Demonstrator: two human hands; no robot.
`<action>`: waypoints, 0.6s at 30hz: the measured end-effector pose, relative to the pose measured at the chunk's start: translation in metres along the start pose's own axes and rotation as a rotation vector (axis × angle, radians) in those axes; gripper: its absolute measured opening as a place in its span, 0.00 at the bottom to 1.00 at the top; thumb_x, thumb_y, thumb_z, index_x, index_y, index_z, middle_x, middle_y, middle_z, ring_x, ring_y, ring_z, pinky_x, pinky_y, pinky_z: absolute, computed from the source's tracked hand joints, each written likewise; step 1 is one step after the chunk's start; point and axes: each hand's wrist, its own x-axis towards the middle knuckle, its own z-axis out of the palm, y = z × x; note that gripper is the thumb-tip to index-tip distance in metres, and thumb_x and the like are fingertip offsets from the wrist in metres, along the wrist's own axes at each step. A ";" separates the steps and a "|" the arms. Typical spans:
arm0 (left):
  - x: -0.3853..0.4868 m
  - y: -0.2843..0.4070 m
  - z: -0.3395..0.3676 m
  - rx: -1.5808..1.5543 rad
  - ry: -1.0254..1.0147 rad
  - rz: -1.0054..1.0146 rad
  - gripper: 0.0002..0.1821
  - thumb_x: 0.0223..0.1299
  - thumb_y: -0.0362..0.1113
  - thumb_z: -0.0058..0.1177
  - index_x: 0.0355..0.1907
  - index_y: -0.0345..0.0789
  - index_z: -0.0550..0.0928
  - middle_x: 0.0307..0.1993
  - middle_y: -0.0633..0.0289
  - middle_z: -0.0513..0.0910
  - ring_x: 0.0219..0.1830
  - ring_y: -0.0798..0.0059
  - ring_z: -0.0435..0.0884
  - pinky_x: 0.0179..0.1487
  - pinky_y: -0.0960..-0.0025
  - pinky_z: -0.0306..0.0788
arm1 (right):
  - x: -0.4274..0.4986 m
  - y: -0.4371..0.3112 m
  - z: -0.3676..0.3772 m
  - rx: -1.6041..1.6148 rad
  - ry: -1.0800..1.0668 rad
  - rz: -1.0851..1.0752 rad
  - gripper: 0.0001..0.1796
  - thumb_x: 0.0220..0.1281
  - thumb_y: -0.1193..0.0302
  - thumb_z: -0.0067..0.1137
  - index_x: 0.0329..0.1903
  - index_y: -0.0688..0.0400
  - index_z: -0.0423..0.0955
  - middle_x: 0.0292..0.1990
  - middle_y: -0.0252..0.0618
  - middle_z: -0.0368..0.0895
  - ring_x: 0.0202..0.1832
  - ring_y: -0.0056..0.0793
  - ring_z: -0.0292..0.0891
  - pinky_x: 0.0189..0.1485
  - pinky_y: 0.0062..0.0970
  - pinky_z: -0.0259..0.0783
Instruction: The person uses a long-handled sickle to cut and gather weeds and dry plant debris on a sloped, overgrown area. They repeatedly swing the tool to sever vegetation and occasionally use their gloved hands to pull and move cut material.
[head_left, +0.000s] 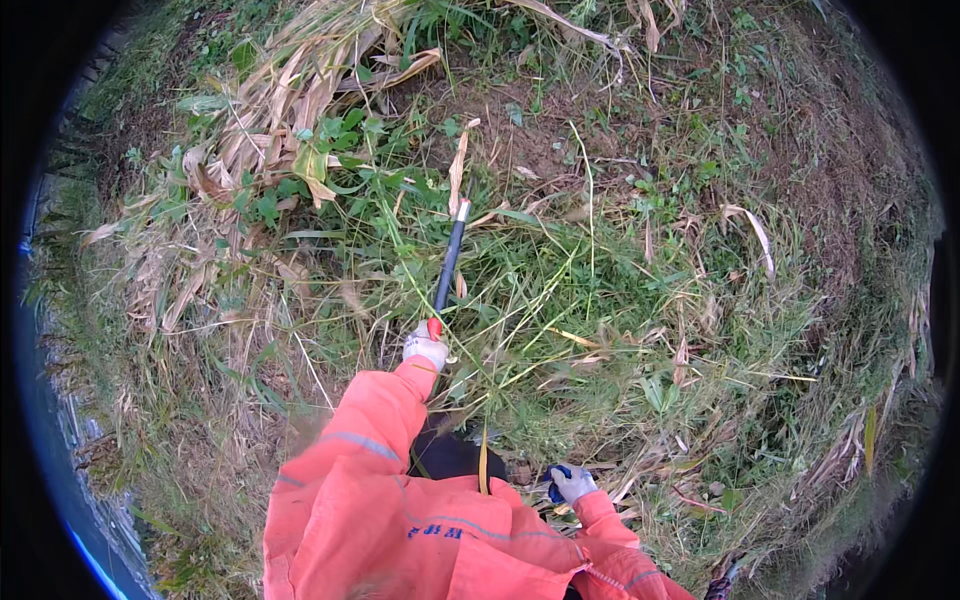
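Note:
My left hand, in a white glove, reaches forward over the weeds. It grips the red end of a long dark tool handle, which points away from me and has a pale, red-edged collar at its far end. Beyond the collar, any tool head is too blurred among the grass to make out. Lower right, my right hand hangs near my body in a pale glove. Dark blue shows on its finger side; whether this is glove coating or something held, I cannot tell. Green grass stalks cross around the handle.
Dry maize leaves lie heaped with grass at upper left. Bare brown soil shows ahead among low weeds. Matted cut grass covers the right side. My orange jacket, bearing writing, and dark trousers fill the lower middle.

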 end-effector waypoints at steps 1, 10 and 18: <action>0.017 0.022 -0.006 -0.060 0.100 0.009 0.16 0.53 0.43 0.57 0.45 0.40 0.80 0.37 0.48 0.83 0.42 0.49 0.82 0.44 0.54 0.75 | -0.002 0.000 -0.005 -0.169 0.043 -0.021 0.21 0.63 0.54 0.50 0.42 0.58 0.81 0.39 0.53 0.83 0.44 0.46 0.80 0.49 0.38 0.74; 0.112 0.157 0.084 -0.972 0.028 -0.021 0.18 0.52 0.41 0.61 0.42 0.34 0.75 0.25 0.57 0.79 0.26 0.61 0.77 0.31 0.61 0.73 | -0.027 -0.014 0.004 0.343 0.060 0.190 0.15 0.66 0.61 0.51 0.40 0.58 0.81 0.22 0.38 0.81 0.22 0.27 0.77 0.29 0.28 0.74; -0.110 -0.018 0.203 -0.184 -0.279 0.004 0.11 0.64 0.46 0.52 0.33 0.41 0.77 0.23 0.59 0.74 0.24 0.68 0.76 0.27 0.61 0.69 | -0.066 0.012 0.088 0.059 -0.210 0.039 0.22 0.63 0.50 0.49 0.40 0.56 0.80 0.36 0.51 0.83 0.41 0.53 0.79 0.45 0.39 0.74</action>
